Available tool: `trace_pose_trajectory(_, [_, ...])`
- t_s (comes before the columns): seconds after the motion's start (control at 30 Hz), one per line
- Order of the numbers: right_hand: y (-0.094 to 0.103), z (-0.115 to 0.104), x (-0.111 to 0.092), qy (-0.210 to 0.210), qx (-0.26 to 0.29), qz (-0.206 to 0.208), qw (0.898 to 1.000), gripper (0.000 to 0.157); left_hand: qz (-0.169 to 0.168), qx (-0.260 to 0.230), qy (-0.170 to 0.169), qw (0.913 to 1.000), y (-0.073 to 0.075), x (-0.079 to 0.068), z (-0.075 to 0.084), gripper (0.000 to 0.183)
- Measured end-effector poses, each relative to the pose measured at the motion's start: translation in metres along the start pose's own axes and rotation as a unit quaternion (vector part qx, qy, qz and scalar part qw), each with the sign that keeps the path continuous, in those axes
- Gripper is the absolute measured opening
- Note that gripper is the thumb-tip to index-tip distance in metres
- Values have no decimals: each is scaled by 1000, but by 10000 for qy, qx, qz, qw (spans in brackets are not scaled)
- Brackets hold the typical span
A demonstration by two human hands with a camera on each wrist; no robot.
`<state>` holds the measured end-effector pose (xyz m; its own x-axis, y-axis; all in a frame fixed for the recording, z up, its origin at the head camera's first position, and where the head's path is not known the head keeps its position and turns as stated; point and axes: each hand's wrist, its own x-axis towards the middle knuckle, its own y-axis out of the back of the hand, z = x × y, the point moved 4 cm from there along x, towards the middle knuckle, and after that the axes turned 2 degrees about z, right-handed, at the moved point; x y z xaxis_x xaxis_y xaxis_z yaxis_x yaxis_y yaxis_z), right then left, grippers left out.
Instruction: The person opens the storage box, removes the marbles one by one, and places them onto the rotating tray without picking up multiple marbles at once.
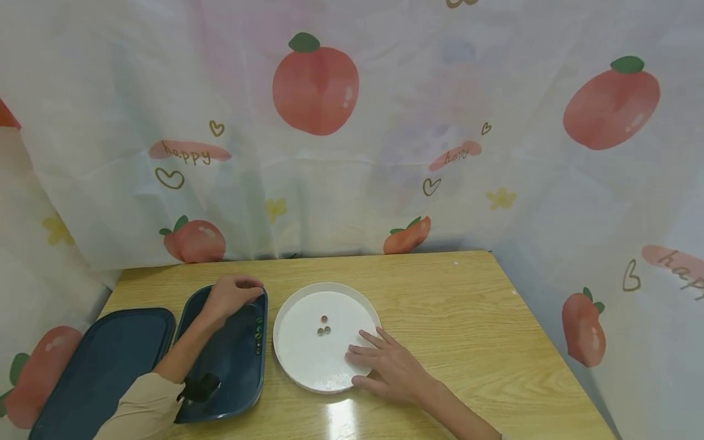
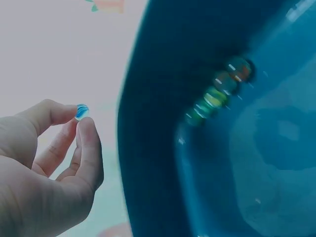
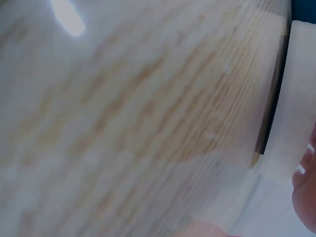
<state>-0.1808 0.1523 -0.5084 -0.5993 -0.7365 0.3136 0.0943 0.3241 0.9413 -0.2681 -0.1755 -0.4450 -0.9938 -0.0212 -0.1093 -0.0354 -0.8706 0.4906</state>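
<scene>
My left hand (image 1: 233,297) pinches a clear marble with blue streaks (image 2: 82,111) between thumb and fingertips, over the far end of a dark blue tray (image 1: 233,379). Along that tray's right side lies a row of several marbles (image 2: 216,97), green, yellow and reddish. To its right, a round white plate (image 1: 324,373) holds 3 small marbles: one reddish marble (image 1: 324,319) and two pale ones (image 1: 324,331). With fingers spread, my right hand (image 1: 392,370) lies at the plate's right rim. Only some of its fingers (image 3: 305,197) show in the right wrist view, beside the white plate wall.
A second dark blue tray (image 1: 104,360) stands at the far left, beside the first. Both trays and the plate are on a wood-grain table (image 1: 467,342). A pale curtain (image 1: 385,201) printed with peaches hangs behind the table and along its sides.
</scene>
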Motion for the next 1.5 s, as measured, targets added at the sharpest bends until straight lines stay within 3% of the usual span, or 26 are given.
trace_pose_trajectory(0.13, [-1,1,0,-14,-8,-66,10000,45,-101,-118,-122,9998,-11,-1,13,22])
trace_pose_trajectory(0.4, [0,1,1,33,-45,-7,10000,45,-253,-148,-393,9988,-46,1,35,16])
trace_pose_trajectory(0.8, [1,1,1,96,42,91,9999,44,-542,172,-338,9978,-93,4,41,10])
trace_pose_trajectory(1.3, [0,3,0,5,47,16,10000,45,-819,343,-136,9960,-119,1,35,3])
trace_pose_trajectory(1.5, [-1,2,0,9,104,46,9999,45,-592,555,-242,9964,-124,-4,33,3])
